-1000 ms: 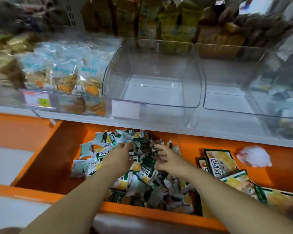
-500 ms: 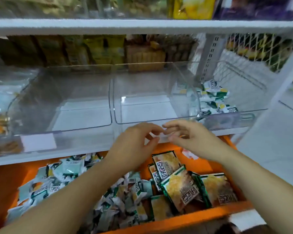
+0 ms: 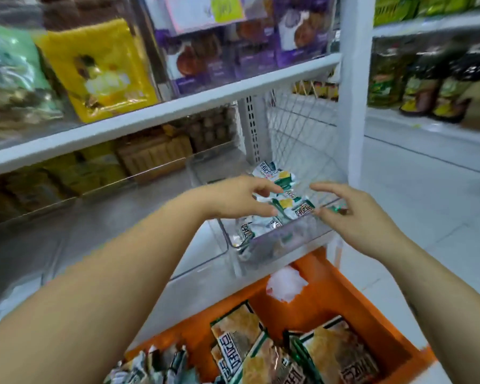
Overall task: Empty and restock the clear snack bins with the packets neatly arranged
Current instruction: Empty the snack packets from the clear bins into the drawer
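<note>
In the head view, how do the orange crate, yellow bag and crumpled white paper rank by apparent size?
1. Orange crate: largest, though nearest the camera and partly cut off by the frame.
2. Yellow bag: second.
3. Crumpled white paper: smallest.

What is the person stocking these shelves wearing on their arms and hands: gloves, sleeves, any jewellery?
Nothing that shows. The left hand and right hand are bare, with no gloves or rings to be seen. The left forearm and right forearm are uncovered to the picture's edge: no sleeve, watch or bracelet.
</note>
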The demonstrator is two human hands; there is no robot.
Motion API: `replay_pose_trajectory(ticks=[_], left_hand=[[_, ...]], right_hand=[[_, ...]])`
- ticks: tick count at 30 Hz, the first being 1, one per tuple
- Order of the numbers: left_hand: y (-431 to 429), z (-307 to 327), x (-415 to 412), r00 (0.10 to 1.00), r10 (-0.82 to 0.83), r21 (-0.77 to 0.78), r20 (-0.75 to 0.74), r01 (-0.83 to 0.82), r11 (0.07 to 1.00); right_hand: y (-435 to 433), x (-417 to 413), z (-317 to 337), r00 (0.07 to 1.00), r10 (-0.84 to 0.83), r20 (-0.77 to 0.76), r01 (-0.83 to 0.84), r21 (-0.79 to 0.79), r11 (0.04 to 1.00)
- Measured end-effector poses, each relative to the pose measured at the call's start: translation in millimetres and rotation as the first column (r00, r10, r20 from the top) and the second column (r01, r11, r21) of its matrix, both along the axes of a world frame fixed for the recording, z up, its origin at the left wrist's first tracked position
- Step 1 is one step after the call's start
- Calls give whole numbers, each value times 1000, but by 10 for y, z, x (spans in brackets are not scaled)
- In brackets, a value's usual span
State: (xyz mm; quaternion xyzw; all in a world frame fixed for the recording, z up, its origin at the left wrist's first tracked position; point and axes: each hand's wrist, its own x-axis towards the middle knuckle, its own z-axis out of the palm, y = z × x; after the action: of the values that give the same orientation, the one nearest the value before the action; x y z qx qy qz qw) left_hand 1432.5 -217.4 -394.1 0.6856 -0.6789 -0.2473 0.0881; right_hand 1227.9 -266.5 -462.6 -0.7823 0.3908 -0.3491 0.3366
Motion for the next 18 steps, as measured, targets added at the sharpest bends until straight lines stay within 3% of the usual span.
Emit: replay_pose_trajectory(ticks=[2,5,8,13,18], left_hand=[[-183,-46,8,999,38,247,-19,-32,968],[-336,-119,48,999,47,435,-8,-39,899],[-446,-162,107,997,50,517,-67,-8,856],[-526,-229,112,999,12,645,-34,13,764],[-559,-342,113,999,28,573,-20,-12,820]], right_hand=[[-57,-55,-72,998,62,-26,-61,9,998],[-118,-86,-179,994,83,-75,-83,7,997],[-157,-80,-211,992,78,-103,-79,-9,997],[-173,-21,-262,990,46,-133,-49,-19,999],[-168,-3,-265,991,37,-126,-39,-14,999]])
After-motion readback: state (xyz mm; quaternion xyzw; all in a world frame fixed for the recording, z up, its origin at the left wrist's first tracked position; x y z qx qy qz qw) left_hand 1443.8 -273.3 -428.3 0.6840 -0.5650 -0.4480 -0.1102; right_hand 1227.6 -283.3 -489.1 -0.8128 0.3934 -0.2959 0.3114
